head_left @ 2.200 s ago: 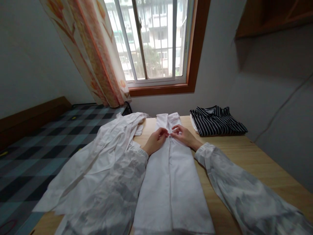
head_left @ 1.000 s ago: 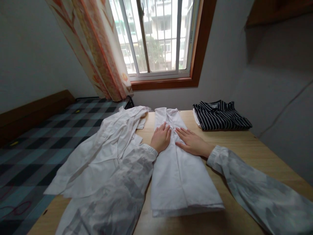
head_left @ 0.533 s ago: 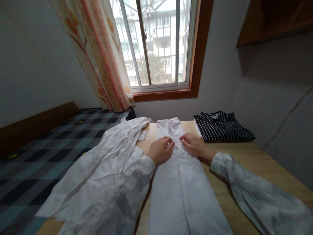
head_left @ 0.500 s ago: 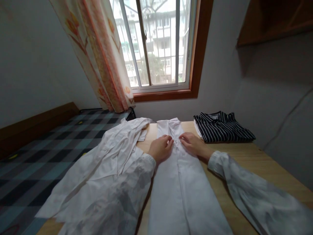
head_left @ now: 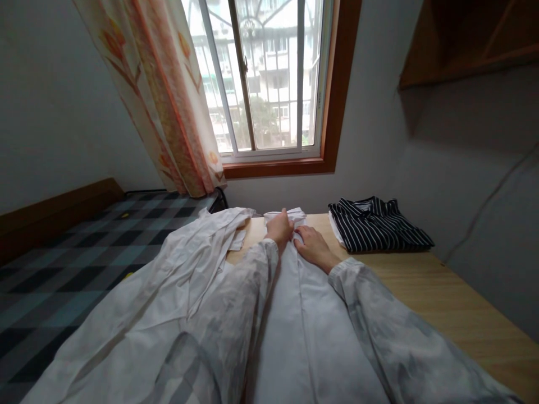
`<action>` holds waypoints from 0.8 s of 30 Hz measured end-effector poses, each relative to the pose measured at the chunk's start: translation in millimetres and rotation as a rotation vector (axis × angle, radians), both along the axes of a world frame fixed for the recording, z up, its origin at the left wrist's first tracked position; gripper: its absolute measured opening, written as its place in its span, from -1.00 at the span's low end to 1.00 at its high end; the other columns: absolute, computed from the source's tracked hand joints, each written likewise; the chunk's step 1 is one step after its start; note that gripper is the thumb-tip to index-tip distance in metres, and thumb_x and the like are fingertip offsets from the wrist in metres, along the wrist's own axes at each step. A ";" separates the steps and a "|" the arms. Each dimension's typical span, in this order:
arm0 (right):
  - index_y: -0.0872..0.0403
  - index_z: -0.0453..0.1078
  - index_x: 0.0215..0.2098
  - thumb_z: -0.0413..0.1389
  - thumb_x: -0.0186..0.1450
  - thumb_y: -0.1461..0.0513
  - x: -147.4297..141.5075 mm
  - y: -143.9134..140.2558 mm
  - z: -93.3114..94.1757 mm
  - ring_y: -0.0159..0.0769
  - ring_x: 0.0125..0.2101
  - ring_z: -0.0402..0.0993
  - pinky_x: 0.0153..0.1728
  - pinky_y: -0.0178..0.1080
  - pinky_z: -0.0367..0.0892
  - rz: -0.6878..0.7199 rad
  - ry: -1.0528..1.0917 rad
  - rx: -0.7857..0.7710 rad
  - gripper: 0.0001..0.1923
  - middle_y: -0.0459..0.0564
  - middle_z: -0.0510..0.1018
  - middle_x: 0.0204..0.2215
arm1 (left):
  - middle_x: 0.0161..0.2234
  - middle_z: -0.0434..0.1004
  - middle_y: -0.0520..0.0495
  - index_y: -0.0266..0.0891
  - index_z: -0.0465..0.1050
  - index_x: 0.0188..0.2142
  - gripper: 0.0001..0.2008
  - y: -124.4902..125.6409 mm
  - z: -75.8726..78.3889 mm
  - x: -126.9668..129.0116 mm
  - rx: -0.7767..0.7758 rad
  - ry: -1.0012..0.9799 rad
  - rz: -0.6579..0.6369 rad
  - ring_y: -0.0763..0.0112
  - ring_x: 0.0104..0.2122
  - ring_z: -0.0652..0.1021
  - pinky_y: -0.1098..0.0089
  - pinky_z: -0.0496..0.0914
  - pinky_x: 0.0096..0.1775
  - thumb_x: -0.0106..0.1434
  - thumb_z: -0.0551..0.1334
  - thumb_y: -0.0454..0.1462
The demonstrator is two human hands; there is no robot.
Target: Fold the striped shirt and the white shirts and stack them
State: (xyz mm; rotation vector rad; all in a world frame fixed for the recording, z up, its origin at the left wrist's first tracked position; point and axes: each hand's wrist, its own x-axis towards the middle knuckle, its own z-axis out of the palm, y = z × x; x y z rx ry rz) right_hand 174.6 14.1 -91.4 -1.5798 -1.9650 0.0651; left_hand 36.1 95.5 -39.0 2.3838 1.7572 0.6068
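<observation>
1. A person in pale sleeves mottled grey and white [head_left: 387,320] leans over a light, wood-grained table [head_left: 421,286], working on a long, narrow, folded white cloth garment [head_left: 290,331]. It lies lengthwise down the middle of the table, a seam-like line running along it toward the window.

2. The left hand [head_left: 281,227] has moved up the garment within the last half second, from beside the middle line to near the gathered far end. Its fingers are bent against the cloth; whether they pinch a fold cannot be told.

3. The right hand [head_left: 314,246], curled and raised half a second ago, now rests lower on the fabric, just beside the left. Its fingers are lightly bent, and any grip is hidden.

4. The shift appears to move the work from the garment's centre line to its far end, with the right hand seemingly steadying the cloth.

5. To the left, a loosely heaped white cloth garment [head_left: 164,286] spreads toward a bed with a blue, grey and black checked cover [head_left: 54,292]. At the table's far right sits a neatly folded black garment with white stripes [head_left: 377,227], a white cloth edge [head_left: 336,230] showing beneath it.

6. A barred window [head_left: 278,101] with a floral orange-and-cream curtain [head_left: 164,101] lights the scene.
</observation>
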 end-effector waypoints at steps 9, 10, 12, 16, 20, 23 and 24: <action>0.11 0.47 0.24 0.08 0.54 0.20 -6.6 -8.7 6.5 -0.01 0.25 0.47 0.34 -0.09 0.28 -0.026 -0.025 -0.069 -0.63 0.22 0.60 0.27 | -0.12 0.73 -0.19 -0.20 0.72 -0.17 -0.85 59.9 -8.3 6.5 -0.100 -0.267 -0.031 0.12 -0.03 0.63 0.24 0.50 0.07 0.36 0.41 -0.19; 0.12 0.46 0.27 0.07 0.54 0.19 -7.3 -9.6 7.0 -0.01 0.27 0.46 0.36 -0.09 0.26 -0.027 -0.029 -0.072 -0.61 0.22 0.58 0.29 | -0.21 0.72 -0.16 -0.22 0.71 -0.16 -0.84 64.2 -11.2 7.4 -0.128 -0.282 -0.022 0.17 -0.14 0.63 0.29 0.51 -0.02 0.38 0.38 -0.19; 0.13 0.45 0.31 0.07 0.55 0.19 -8.4 -11.1 7.6 0.00 0.31 0.43 0.39 -0.07 0.23 -0.026 -0.040 -0.076 -0.57 0.24 0.56 0.33 | -0.31 0.69 -0.11 -0.25 0.68 -0.15 -0.82 71.3 -15.7 9.3 -0.176 -0.322 -0.007 0.26 -0.28 0.61 0.36 0.49 -0.17 0.40 0.35 -0.19; 0.15 0.45 0.34 0.06 0.54 0.18 -10.3 -12.9 7.5 0.00 0.36 0.40 0.44 -0.07 0.19 -0.027 -0.054 -0.073 -0.54 0.26 0.54 0.36 | -0.37 0.64 -0.10 -0.27 0.63 -0.22 -0.76 82.6 -16.0 13.5 -0.229 -0.383 -0.002 0.33 -0.38 0.56 0.43 0.39 -0.32 0.40 0.37 -0.12; 0.17 0.44 0.36 0.04 0.55 0.18 -12.1 -14.2 7.8 0.00 0.36 0.40 0.47 -0.05 0.16 -0.029 -0.059 -0.067 -0.52 0.26 0.54 0.36 | -0.56 0.48 0.01 -0.27 0.63 -0.32 -0.64 91.1 -13.1 17.3 -0.330 -0.419 -0.092 0.40 -0.53 0.47 0.44 0.30 -0.43 0.28 0.51 0.00; 0.18 0.43 0.38 0.03 0.55 0.17 -12.5 -14.8 7.9 0.01 0.39 0.38 0.49 -0.04 0.14 -0.030 -0.056 -0.071 -0.49 0.26 0.52 0.38 | -0.59 0.42 0.07 -0.26 0.63 -0.30 -0.70 94.4 -15.9 21.9 -0.347 -0.467 -0.156 0.47 -0.59 0.40 0.47 0.24 -0.49 0.27 0.52 -0.06; 0.19 0.43 0.38 0.03 0.55 0.17 -12.4 -14.9 7.8 0.01 0.39 0.37 0.49 -0.04 0.13 -0.030 -0.055 -0.073 -0.49 0.26 0.52 0.38 | -0.57 0.42 0.08 -0.25 0.62 -0.27 -0.73 94.9 -17.7 23.8 -0.337 -0.486 -0.158 0.49 -0.60 0.38 0.47 0.22 -0.50 0.33 0.47 -0.08</action>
